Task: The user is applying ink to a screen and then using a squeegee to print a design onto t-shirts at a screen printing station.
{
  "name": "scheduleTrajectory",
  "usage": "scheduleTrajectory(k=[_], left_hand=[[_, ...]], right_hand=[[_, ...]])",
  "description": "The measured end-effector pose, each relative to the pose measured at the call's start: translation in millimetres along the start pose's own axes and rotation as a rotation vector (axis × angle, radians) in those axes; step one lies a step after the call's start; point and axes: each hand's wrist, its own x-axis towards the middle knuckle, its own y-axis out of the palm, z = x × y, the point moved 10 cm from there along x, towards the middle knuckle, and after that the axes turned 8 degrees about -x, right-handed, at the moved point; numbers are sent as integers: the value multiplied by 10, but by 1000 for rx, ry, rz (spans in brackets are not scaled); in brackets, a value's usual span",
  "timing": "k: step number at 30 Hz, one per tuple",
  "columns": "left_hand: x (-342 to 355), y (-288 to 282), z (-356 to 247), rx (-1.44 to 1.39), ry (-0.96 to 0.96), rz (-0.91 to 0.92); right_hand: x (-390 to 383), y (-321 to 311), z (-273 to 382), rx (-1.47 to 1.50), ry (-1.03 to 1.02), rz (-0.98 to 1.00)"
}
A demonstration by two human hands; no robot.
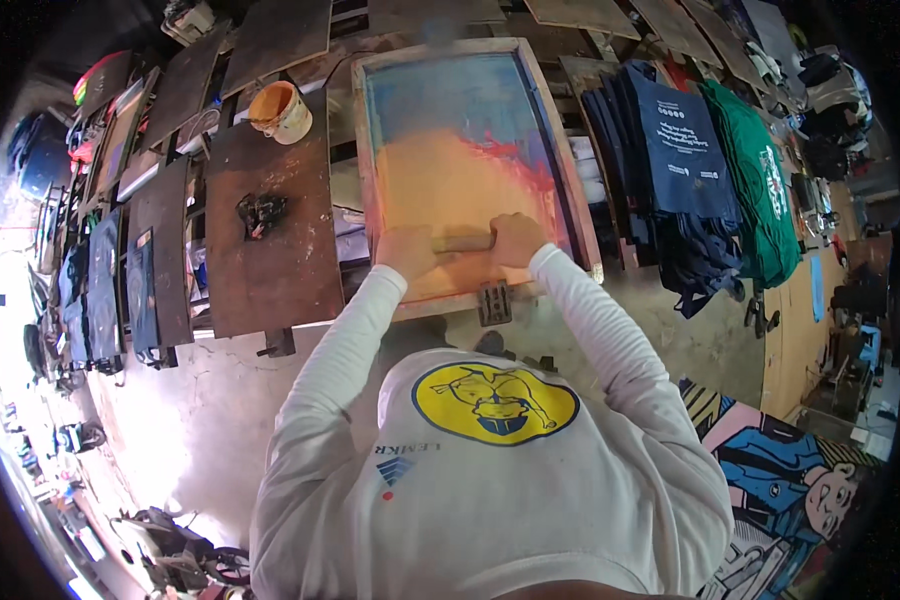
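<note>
A wood-framed printing screen [361, 150] lies in front of me, its mesh smeared blue-grey at the far end, yellow-orange nearer, with red streaks at the right. Across its near part sits a squeegee [463, 243], whose pale handle shows between my hands. My left hand [407, 250] is closed round its left end, and my right hand [519, 240] grips the right end with fingers curled over. The blade's lower edge is hidden. A dark metal hinge or clamp [494, 302] sits at the screen's near edge.
An ink-stained bucket [281, 112] stands on the brown board [270, 270] to the left, near a crumpled black thing [262, 215]. Right of the screen, navy cloth bags [675, 150] and green printed cloth [755, 180] hang over boards. A painted cartoon panel [785, 475] stands at lower right.
</note>
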Motion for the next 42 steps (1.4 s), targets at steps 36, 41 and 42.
scheduleTrajectory(k=[36, 41, 42], left_hand=[[1642, -1059, 582, 134, 171, -97], [911, -852, 266, -128, 367, -296], [727, -720, 375, -39, 352, -317]], right_hand=[[2062, -496, -73, -105, 143, 9], [1425, -234, 28, -115, 28, -18], [1259, -147, 165, -102, -31, 11]])
